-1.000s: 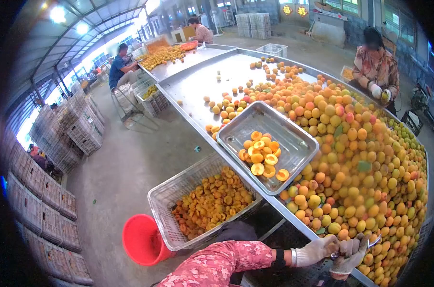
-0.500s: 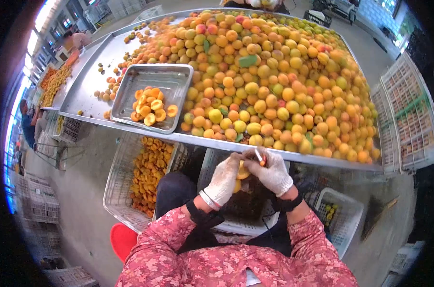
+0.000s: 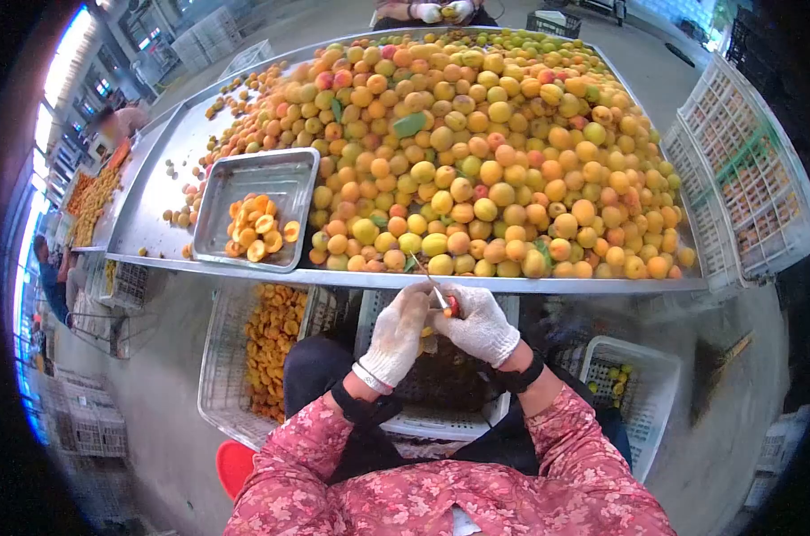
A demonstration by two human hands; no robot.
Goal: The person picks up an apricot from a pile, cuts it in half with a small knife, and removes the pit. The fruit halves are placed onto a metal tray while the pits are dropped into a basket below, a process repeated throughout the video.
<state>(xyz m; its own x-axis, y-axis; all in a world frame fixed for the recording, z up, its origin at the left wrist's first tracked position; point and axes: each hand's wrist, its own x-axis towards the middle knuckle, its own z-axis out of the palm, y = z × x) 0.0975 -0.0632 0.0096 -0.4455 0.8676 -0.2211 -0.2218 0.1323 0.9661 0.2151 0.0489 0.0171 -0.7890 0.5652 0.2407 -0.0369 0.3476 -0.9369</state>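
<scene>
My left hand (image 3: 398,335), in a white knit glove, is closed, its fingertips against the right ones just below the table edge. A bit of yellow apricot (image 3: 426,332) shows under its fingers; most of the fruit is hidden. Gloved likewise, my right hand (image 3: 478,326) is wrapped round a small knife (image 3: 451,306) with a red handle, its blade pointing up and left. Beyond the hands, a big heap of whole apricots (image 3: 476,170) covers much of the metal table (image 3: 146,219). To the left, a steel tray (image 3: 210,205) holds apricot halves (image 3: 255,228).
Below the table stand a crate (image 3: 213,384) of apricot halves, a crate (image 3: 503,413) between my knees, and a crate (image 3: 659,375) with a few greenish fruits. Stacked crates (image 3: 753,170) rise at right. A co-worker's gloved hands (image 3: 440,12) are across the table.
The view has shifted, so the table and tray sit further left. The apricot that showed between my hands is now mostly covered by fingers. The knife blade shows more plainly, pointing upward.
</scene>
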